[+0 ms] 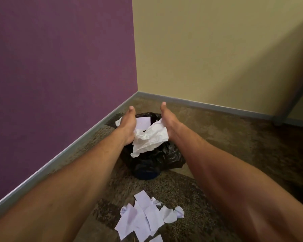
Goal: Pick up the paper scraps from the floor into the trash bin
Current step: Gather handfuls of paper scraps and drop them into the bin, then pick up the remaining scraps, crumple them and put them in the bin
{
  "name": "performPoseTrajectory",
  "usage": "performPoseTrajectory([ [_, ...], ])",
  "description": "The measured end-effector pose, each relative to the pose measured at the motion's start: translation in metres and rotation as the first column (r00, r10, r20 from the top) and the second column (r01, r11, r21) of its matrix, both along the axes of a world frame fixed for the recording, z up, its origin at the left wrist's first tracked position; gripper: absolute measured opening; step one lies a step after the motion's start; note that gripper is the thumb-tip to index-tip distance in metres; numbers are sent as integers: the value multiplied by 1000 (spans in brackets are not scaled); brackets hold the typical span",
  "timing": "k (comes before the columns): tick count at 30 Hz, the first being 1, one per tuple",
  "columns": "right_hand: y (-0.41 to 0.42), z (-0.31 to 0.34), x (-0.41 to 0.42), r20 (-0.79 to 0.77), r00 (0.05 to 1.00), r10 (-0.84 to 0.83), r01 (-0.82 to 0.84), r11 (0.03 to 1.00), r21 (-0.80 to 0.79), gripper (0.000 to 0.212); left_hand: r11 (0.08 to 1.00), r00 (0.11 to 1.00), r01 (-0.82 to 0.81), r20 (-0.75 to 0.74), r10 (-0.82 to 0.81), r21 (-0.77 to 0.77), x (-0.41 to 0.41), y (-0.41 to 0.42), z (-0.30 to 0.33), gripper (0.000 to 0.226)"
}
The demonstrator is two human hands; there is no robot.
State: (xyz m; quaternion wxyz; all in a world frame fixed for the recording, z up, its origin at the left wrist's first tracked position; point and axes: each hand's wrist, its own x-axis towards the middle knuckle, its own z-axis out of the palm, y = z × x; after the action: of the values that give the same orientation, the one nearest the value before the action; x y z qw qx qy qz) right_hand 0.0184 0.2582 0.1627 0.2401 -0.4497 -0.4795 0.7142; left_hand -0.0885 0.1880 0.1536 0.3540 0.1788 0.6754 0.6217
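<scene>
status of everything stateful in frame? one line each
left hand: open, pressed to the left side of the paper bundle
right hand: open, pressed to the bundle's right side
paper bundle: crumpled, squeezed between both hands above the bin
trash bin: upright, black bag lining it, mouth open
floor scraps: loose pile on the carpet, not yet picked up

White paper scraps (pixel 143 217), black bin liner (pixel 157 159), purple wall (pixel 59 67), mottled brown carpet (pixel 217 137)
</scene>
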Motion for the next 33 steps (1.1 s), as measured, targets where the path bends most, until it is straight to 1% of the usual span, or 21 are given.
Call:
performPoseTrajectory([
  [1,4,-6,0,-2,1000,2,-2,1000,-25,77,999,1000,11,5,-11,-30,-1,0,-7,60],
  [3,8,-17,-1,37,998,-48,49,999,-14,77,996,999,39,24,-37,-80,-3,-2,-21,62],
  [5,11,-25,-4,51,987,-152,151,988,13,75,997,998,50,49,-47,-51,-2,-2,-31,61],
  [6,14,-29,-5,26,978,-208,207,978,16,71,999,999,35,40,-34,-32,-1,-2,-35,59],
  [8,17,-34,-6,-31,951,-306,307,951,43,62,1000,1000,20,-14,-20,7,2,-5,-35,53],
  [9,18,-35,-4,-55,940,-336,339,938,75,58,999,997,47,-57,-45,28,1,-6,-34,51],
  [11,18,-39,2,-91,945,-314,325,931,163,46,983,975,182,-133,-178,25,-5,-12,-34,50],
  [13,8,-43,18,-57,971,-231,237,926,293,32,947,919,317,-227,-321,-57,-13,-21,-41,50],
  [14,2,-47,27,-45,981,-189,192,912,363,28,938,886,334,-310,-345,-90,-16,-26,-46,49],
  [15,-5,-52,36,-40,986,-159,161,892,423,26,948,852,307,-418,-315,-88,-18,-32,-54,47],
  [16,-13,-57,47,-44,988,-149,152,868,473,25,969,821,244,-522,-229,-43,-17,-41,-61,43],
  [17,-22,-64,58,-39,987,-153,151,847,510,24,987,801,156,-588,-108,30,-13,-51,-72,38],
  [19,-38,-85,82,1,990,-141,118,831,544,24,988,785,-36,-607,122,153,-2,-77,-104,30],
  [20,-47,-98,94,47,991,-121,76,833,548,24,979,796,-129,-572,198,159,6,-93,-124,31],
  [21,-55,-112,106,106,989,-105,29,832,554,23,972,811,-199,-535,234,123,14,-108,-148,32],
  [23,-66,-146,126,249,965,-82,-71,832,550,21,969,855,-241,-483,187,-53,30,-135,-197,31],
  [25,-69,-182,137,405,914,-31,-195,841,505,20,932,897,-174,-442,17,-319,43,-154,-238,38],
  [26,-69,-200,141,477,879,3,-260,841,474,23,894,904,-127,-421,-74,-430,47,-161,-252,48],
  [27,-69,-217,143,539,842,39,-325,833,447,32,860,905,-85,-399,-144,-503,49,-166,-260,59],
  [30,-69,-255,144,680,722,131,-516,755,403,67,801,901,11,-342,-268,-599,46,-168,-268,82],
  [33,-67,-264,129,724,662,193,-614,693,377,83,758,874,105,-304,-379,-644,37,-157,-267,92],
])
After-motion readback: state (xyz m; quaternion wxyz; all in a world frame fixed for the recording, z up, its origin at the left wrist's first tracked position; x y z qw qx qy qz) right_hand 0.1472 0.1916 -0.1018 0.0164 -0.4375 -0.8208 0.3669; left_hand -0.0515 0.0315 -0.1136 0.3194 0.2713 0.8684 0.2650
